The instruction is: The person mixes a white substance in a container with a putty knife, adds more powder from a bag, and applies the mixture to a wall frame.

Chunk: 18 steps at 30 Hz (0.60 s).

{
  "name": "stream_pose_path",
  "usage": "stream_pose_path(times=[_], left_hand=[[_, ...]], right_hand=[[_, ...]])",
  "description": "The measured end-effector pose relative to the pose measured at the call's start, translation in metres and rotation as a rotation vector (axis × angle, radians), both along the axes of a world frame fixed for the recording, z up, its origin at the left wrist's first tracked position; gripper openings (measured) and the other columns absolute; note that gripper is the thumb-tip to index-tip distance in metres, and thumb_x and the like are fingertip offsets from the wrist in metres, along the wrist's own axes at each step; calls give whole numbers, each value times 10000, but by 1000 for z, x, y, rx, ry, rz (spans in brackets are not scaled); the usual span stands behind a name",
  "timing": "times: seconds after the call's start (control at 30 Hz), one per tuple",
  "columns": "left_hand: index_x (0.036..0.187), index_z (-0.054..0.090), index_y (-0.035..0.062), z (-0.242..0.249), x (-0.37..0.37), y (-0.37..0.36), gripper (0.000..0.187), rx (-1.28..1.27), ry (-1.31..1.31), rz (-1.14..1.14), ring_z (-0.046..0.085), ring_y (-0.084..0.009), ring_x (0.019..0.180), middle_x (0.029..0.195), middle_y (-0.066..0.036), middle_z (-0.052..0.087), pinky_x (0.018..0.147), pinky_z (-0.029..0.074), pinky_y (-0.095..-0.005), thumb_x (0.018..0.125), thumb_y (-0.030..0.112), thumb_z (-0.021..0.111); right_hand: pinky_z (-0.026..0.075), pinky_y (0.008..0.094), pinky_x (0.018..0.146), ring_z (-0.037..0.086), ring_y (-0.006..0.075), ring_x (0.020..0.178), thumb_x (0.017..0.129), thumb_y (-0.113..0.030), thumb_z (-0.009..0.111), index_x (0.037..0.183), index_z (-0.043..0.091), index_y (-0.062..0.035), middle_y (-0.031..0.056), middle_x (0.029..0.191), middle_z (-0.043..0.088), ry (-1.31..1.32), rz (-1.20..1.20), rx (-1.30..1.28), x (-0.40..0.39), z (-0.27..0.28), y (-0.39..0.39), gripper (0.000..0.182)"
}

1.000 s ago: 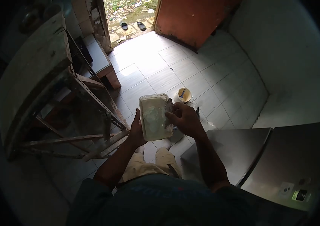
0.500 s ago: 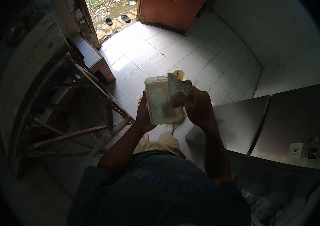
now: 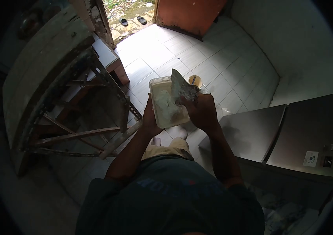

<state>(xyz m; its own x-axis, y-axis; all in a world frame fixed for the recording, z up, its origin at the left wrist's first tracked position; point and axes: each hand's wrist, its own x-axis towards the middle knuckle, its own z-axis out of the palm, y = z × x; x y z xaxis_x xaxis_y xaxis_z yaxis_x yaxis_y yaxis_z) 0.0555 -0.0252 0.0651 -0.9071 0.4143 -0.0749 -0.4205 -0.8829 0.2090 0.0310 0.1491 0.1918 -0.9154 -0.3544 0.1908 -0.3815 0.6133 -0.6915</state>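
Left hand grips pale rectangular plastic tub; right hand, grey flared metal-looking scraper over tub's rim. Tub tilt could spill white paste.

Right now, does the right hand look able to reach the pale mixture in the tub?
Probably yes, with the scraper the right hand grips: the tub is open on top, the left hand supports its left side, and little besides the scraper seems to cover the pale mixture.
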Motion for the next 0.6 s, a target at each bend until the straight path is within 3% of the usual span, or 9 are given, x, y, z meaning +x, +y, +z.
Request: stream_pose_path(times=[0.1,0.23,0.33,0.4,0.5,0.6], left_hand=[[1525,334,127,0,1,-6,702,-16,-33,8,521,-327,1307,1470,-148,469,1078,455,-535,1037,625,248],[1515,356,140,2,3,-11,685,26,-50,39,533,-333,1288,1457,-141,483,1063,463,-540,1035,622,272],[1515,358,147,0,5,-10,687,43,-79,55,532,-334,1290,1457,-141,483,1057,463,-557,1031,628,278],[1517,357,150,-1,6,-9,691,41,-98,61,530,-335,1294,1458,-143,483,1053,463,-567,1029,632,278],[1520,350,148,3,4,-12,703,133,-80,63,529,-344,1296,1460,-147,480,1049,463,-582,1024,641,275],[1522,343,145,7,2,-14,708,187,-30,63,529,-361,1295,1463,-151,477,1054,461,-583,1023,642,271]], right_hand=[[529,426,579,667,368,625,944,-189,590,887,653,6,176,665,648,108,114,80,-2,-21,-12,212],[512,410,587,664,327,625,931,-234,644,884,680,-11,170,691,656,50,128,104,2,-12,-8,231],[513,420,588,659,330,645,944,-217,620,914,684,-36,171,725,657,53,45,-45,4,-10,-7,194],[504,414,565,650,312,618,947,-209,620,889,693,-46,158,684,632,211,175,241,0,-22,-8,188],[501,408,548,650,287,610,954,-209,616,902,700,-60,134,672,626,284,96,150,6,-17,-6,179],[505,405,548,655,274,614,956,-215,611,923,712,-64,116,680,640,288,139,215,6,-19,-3,185]])
